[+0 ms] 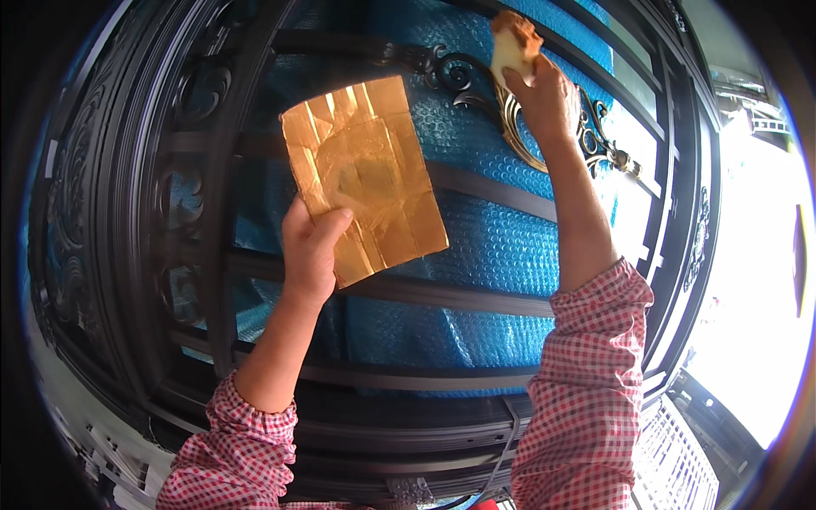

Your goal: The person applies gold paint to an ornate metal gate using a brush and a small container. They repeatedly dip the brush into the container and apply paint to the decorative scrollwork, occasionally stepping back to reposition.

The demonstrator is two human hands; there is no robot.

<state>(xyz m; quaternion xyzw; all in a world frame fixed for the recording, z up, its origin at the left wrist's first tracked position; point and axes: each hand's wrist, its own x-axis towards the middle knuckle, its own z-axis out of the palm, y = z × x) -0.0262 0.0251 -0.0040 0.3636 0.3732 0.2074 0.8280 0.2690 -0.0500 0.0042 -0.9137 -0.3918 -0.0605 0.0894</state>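
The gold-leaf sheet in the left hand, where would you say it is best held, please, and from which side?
Hold the gold-leaf sheet at its lower left corner, coming from below, as the left hand does now: thumb on the face, fingers behind. It is thin, flat and upright, so a corner grip probably keeps most of the gilded face untouched. The right hand is busy pressing a pad to the scrollwork.

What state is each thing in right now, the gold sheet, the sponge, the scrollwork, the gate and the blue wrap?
Gold sheet: held up flat in the left hand, creased and patchy.
Sponge: gripped in the right hand, pressed to the scrollwork.
Scrollwork: partly gold, the rest black.
Metal gate: black, bars unpainted.
Blue bubble wrap: stretched behind the bars.
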